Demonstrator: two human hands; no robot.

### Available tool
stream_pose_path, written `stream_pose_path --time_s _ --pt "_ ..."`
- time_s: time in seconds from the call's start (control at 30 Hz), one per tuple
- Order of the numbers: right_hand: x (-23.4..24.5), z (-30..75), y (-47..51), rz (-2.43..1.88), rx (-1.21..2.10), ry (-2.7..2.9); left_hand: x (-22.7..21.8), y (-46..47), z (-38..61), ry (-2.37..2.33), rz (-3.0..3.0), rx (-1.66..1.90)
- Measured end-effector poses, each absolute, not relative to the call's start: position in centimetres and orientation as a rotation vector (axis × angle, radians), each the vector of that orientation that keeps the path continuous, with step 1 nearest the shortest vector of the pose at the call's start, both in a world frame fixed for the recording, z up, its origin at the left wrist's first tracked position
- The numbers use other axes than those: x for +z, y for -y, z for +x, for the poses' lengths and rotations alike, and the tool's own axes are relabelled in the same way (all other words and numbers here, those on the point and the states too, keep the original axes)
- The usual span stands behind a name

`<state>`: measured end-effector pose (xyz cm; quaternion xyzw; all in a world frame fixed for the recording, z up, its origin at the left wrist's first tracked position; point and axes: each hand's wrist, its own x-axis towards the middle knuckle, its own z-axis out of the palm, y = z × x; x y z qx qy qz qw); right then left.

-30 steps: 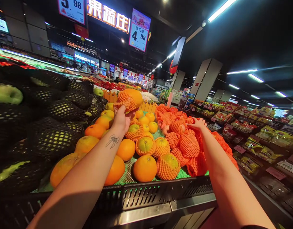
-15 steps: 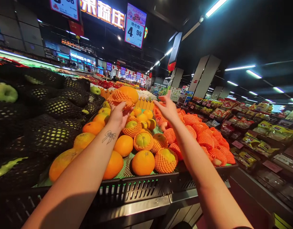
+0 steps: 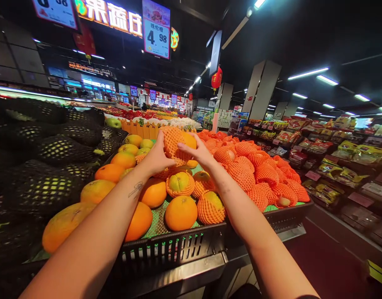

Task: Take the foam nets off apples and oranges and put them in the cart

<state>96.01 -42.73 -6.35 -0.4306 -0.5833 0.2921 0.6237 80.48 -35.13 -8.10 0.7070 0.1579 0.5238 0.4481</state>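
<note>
Both hands are raised over a fruit display, holding one orange half wrapped in an orange foam net. My left hand grips it from the left with fingers curled round the net. My right hand presses on it from the right, fingers on the net. Below them lie several oranges, some bare, some netted, on a green mat in a black crate.
A heap of orange foam nets fills the crate's right side. Dark-netted fruit is piled at the left. Shelves of packaged goods line the aisle on the right. A price sign hangs overhead.
My right hand left the heap of nets, swung left and came onto the orange held by my left hand. The left hand lowered the orange slightly. The view shifted right.
</note>
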Motion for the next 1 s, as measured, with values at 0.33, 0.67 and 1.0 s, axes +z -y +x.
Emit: stream_pose_path --time_s 0.33,0.67,1.0 --pt "-7.8 96.9 41.0 -0.936 0.909 0.923 -8.3 33.1 80.1 -0.699 1.796 1.541" --pt "-7.9 95.8 40.9 -0.927 0.799 0.911 -9.3 32.2 80.3 -0.649 2.401 1.340" --pt "-8.2 96.6 41.1 -0.888 0.809 1.267 -8.6 34.7 80.5 -0.875 2.352 1.314"
